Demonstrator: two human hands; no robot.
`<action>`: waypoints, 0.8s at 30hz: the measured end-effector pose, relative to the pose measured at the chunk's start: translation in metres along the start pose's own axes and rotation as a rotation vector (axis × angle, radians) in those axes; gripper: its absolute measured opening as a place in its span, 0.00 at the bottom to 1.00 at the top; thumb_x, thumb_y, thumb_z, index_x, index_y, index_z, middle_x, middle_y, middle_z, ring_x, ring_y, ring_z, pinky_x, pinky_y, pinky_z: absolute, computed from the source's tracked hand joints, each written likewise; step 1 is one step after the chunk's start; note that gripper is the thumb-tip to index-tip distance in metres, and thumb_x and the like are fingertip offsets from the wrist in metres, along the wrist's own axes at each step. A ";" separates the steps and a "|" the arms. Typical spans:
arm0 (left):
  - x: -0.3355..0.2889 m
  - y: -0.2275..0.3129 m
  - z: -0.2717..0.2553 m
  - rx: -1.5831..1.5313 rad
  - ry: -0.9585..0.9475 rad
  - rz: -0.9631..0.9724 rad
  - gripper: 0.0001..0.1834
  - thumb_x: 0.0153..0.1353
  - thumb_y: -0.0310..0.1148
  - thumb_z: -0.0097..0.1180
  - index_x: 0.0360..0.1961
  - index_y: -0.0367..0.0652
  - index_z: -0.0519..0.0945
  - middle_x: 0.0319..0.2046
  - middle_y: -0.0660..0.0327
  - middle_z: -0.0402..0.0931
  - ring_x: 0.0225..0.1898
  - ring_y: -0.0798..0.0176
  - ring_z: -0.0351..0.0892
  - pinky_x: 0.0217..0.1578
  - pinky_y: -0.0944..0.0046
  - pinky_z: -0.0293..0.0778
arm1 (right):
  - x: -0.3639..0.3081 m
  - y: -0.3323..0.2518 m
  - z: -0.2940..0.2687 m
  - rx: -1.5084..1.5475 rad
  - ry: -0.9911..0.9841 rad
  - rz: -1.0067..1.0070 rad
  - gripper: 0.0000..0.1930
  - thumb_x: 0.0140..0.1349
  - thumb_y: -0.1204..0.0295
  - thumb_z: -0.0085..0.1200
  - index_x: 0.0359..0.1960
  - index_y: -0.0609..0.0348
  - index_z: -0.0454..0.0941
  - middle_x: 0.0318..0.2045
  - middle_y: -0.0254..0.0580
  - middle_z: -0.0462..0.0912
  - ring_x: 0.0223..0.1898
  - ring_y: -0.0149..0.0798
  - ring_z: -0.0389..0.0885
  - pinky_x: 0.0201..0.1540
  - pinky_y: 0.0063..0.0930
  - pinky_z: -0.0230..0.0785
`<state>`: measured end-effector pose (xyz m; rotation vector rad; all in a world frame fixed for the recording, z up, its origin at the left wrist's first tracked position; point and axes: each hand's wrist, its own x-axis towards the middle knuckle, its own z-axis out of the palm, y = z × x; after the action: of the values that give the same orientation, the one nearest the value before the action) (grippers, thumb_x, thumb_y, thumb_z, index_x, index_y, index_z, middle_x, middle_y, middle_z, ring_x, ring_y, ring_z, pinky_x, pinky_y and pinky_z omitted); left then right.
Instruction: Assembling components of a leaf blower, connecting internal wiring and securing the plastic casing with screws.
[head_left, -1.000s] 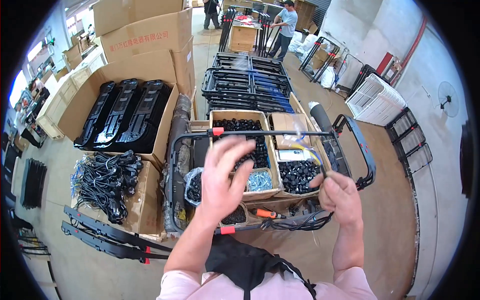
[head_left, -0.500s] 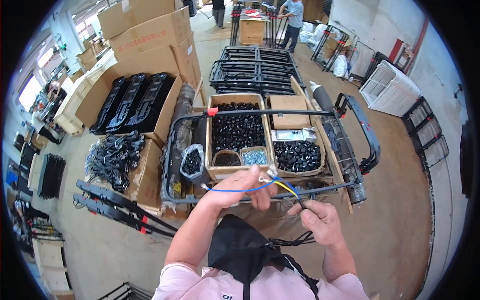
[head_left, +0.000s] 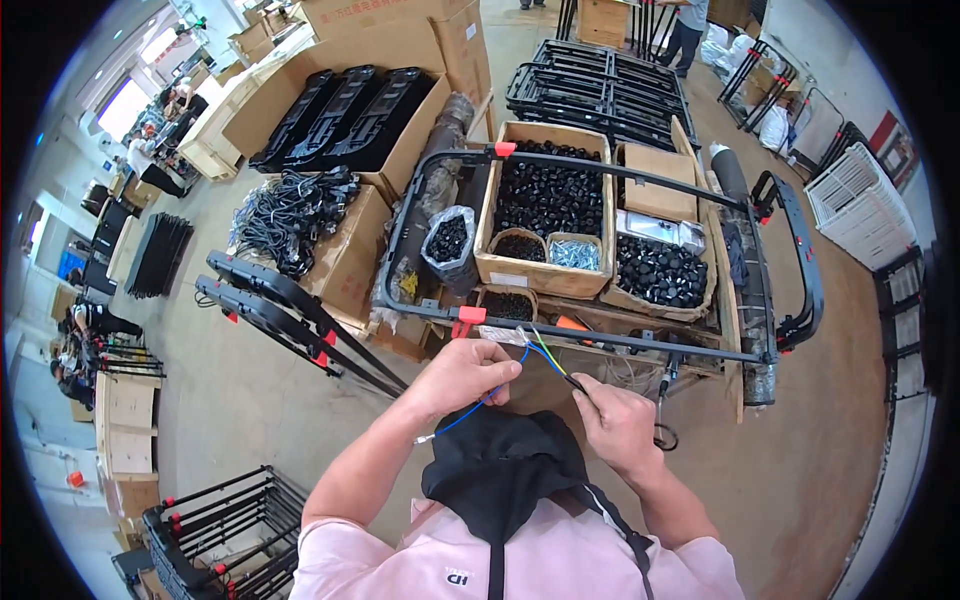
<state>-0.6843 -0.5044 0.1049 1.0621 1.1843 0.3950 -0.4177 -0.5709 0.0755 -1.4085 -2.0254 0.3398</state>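
On a workshop's concrete floor, before a black tubular metal frame (head_left: 600, 335) lying over parts cartons, the left hand (head_left: 462, 375) pinches a blue wire (head_left: 478, 404) and the right hand (head_left: 618, 425) grips the black cable (head_left: 566, 375); separate the cores gently, holding near the ends.

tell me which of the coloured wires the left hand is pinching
The blue wire: it runs through the left hand and trails out below it, while the yellow-green one leads toward the right hand.
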 end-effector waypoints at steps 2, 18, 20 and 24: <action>0.011 -0.042 0.005 -0.154 0.041 0.112 0.11 0.74 0.35 0.63 0.47 0.36 0.83 0.31 0.61 0.85 0.32 0.70 0.82 0.36 0.68 0.76 | -0.001 0.001 0.018 0.010 -0.019 -0.004 0.11 0.67 0.69 0.64 0.48 0.57 0.88 0.28 0.44 0.88 0.28 0.47 0.88 0.31 0.40 0.79; 0.049 -0.119 -0.025 -0.660 0.220 0.361 0.17 0.80 0.35 0.54 0.63 0.40 0.78 0.34 0.67 0.80 0.38 0.73 0.78 0.41 0.69 0.75 | 0.043 -0.044 0.099 -0.015 -0.357 0.114 0.11 0.71 0.65 0.57 0.47 0.55 0.87 0.33 0.51 0.89 0.33 0.55 0.89 0.35 0.49 0.81; 0.053 -0.125 -0.036 -0.630 0.267 0.390 0.16 0.80 0.37 0.55 0.60 0.41 0.81 0.33 0.68 0.78 0.36 0.74 0.76 0.40 0.69 0.74 | 0.048 -0.050 0.117 0.010 -0.403 0.139 0.12 0.71 0.64 0.57 0.47 0.54 0.87 0.33 0.52 0.89 0.33 0.57 0.89 0.36 0.50 0.81; 0.061 -0.154 -0.062 -0.666 0.417 0.327 0.16 0.78 0.41 0.59 0.55 0.42 0.86 0.35 0.71 0.79 0.35 0.78 0.72 0.36 0.72 0.69 | 0.058 -0.055 0.159 0.109 -0.578 0.267 0.13 0.71 0.60 0.57 0.47 0.52 0.88 0.33 0.57 0.88 0.35 0.62 0.88 0.41 0.56 0.79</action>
<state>-0.7564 -0.5060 -0.0567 0.5914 1.1108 1.2206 -0.5716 -0.5173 0.0042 -1.6453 -2.2052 1.0612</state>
